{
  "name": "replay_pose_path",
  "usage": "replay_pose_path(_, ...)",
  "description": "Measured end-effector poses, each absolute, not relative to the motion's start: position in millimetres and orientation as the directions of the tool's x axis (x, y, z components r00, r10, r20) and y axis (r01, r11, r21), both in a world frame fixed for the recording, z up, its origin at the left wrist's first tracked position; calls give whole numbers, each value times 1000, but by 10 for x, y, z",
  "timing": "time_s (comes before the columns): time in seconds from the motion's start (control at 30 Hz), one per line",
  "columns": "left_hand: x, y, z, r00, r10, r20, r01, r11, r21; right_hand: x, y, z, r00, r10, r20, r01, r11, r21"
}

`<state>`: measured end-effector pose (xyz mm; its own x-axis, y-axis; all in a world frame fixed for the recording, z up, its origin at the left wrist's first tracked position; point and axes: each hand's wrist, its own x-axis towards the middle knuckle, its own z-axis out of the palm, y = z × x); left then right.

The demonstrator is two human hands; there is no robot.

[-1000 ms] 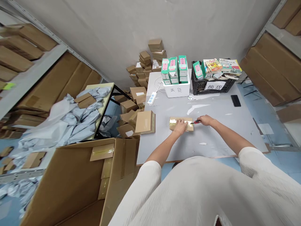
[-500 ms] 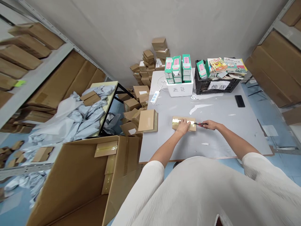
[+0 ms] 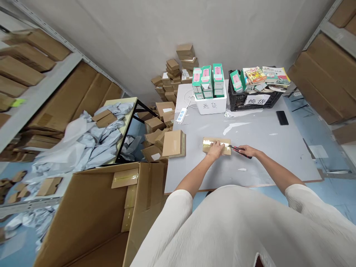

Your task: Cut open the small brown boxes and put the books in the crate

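A small cardboard box [image 3: 206, 141] with shiny clear tape along its top lies on the grey table [image 3: 194, 170]. My left hand [image 3: 216, 150] is over the box, its fingers bent across the taped top and holding it against the table. In my right hand [image 3: 248, 151] is a black and red utility knife [image 3: 236, 148], its handle gripped and its tip at the right end of the box. Whether the blade has entered the tape is too small to tell. To the left, another closed cardboard box [image 3: 171, 144] rests at the table's edge.
At the table's back stand a white bin [image 3: 211, 106] of green-and-pink boxes and a black crate [image 3: 241, 102] holding books. A phone [image 3: 282, 118] lies right; a power strip [image 3: 181, 115] lies left. A large open carton [image 3: 150, 185] stands beside the table, with stacked boxes [image 3: 185, 52] behind.
The knife has swung, its handle end now lower and pointing toward me at the right. My left hand keeps its place on the box. The whole view has shifted slightly.
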<state>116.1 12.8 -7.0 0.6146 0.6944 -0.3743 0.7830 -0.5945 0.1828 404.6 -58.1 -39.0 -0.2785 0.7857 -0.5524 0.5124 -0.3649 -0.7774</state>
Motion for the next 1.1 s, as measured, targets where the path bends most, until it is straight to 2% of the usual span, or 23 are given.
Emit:
replay_pose_path(0.3,1227,32,-56,640,691,-336,760,-631,152,4116,-533,-386,-284,788,-546,569,-320,-758)
replay_pose_path(0.43,1291,-15,-69,700,663,-265,711,-680,179,4118,-553,-362,-264,793,-549,596,-313,-739)
replay_pose_path(0.57,1374,-27,-99,721,633,-282,689,-696,200,4112,-559,-312,-248,802,-544,626,-295,-721)
replay_pose_path(0.83,1455,38,-148,722,635,-276,683,-717,138,4141,-378,-218,-250,831,-497,780,-131,-612)
replay_pose_path(1.1,1431,28,-244,738,635,-227,671,-727,147,4110,-242,-218,-314,813,-491,805,-46,-591)
